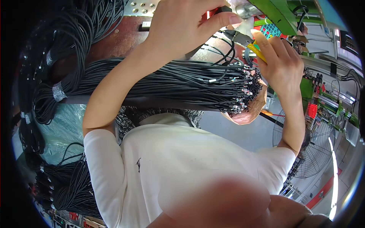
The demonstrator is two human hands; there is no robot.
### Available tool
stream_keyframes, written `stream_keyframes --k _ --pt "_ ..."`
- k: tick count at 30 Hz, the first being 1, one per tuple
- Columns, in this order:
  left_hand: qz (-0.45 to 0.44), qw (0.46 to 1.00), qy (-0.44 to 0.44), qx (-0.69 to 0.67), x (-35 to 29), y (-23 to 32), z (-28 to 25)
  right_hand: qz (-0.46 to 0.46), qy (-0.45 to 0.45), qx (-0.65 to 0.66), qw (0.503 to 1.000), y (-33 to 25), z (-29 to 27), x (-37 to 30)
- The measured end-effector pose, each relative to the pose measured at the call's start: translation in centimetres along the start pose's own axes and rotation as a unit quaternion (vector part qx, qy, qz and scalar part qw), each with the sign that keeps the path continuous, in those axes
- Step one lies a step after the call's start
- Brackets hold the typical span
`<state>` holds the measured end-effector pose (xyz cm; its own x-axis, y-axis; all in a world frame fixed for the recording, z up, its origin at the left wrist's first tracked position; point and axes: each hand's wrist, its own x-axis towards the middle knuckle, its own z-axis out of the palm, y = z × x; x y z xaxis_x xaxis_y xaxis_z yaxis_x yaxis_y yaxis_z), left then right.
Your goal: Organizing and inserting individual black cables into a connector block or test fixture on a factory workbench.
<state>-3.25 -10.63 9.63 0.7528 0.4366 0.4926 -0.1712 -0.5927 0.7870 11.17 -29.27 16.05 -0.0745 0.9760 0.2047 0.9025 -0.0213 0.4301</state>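
Observation:
Near the top of the head view, my left hand [182, 26] reaches over the bench. Its thumb and fingers close around a small dark piece, mostly hidden. To the right, my right hand [279, 62] has its fingers wrapped round a yellow-handled tool [257, 53]; the tool's working end cannot be made out. Thin black cables [230, 47] run between the two hands, beside the green machine [275, 16]. Below both hands lies a thick bundle of black cables [178, 81], its many metal-tipped ends gathered at the right over brown paper [254, 110].
White tape [59, 92] binds the bundle's left end. More black cables [91, 22] hang at the upper left, above a greenish plastic bag [61, 125]. A metal plate with studs [141, 7] sits at the back. A large caged fan [304, 148] stands at the right.

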Motion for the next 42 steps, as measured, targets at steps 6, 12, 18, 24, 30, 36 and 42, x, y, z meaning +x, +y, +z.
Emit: stream_keyframes --k 6,12,18,24,30,36,42 --pt "0.012 1.0 0.0 0.016 -0.6 -0.6 -0.4 0.057 0.133 -0.005 0.989 -0.7 -0.2 -3.5" --pt "0.009 1.0 -0.013 0.012 -1.7 -0.9 -1.1 0.446 0.459 0.233 0.732 0.3 6.2 -10.6" --pt "-0.176 0.955 -0.074 -0.225 -5.5 -4.1 -1.5 0.555 0.176 0.429 0.69 11.4 21.4 -14.9" --pt "-0.3 0.928 -0.136 -0.174 -7.5 -4.9 -1.3 0.426 0.083 -0.142 0.89 13.9 29.5 -11.7" --pt "-0.246 0.94 -0.206 -0.119 -8.2 -5.0 -2.0 0.504 0.41 0.095 0.754 5.5 13.5 -11.6" --pt "-0.194 0.947 -0.211 -0.143 -8.8 -4.9 -0.7 0.138 0.105 0.378 0.909 -4.8 9.4 -4.6" --pt "-0.328 0.861 -0.092 -0.378 -7.8 -2.9 -0.2 0.186 0.062 0.552 0.811 -6.0 11.1 -2.7"
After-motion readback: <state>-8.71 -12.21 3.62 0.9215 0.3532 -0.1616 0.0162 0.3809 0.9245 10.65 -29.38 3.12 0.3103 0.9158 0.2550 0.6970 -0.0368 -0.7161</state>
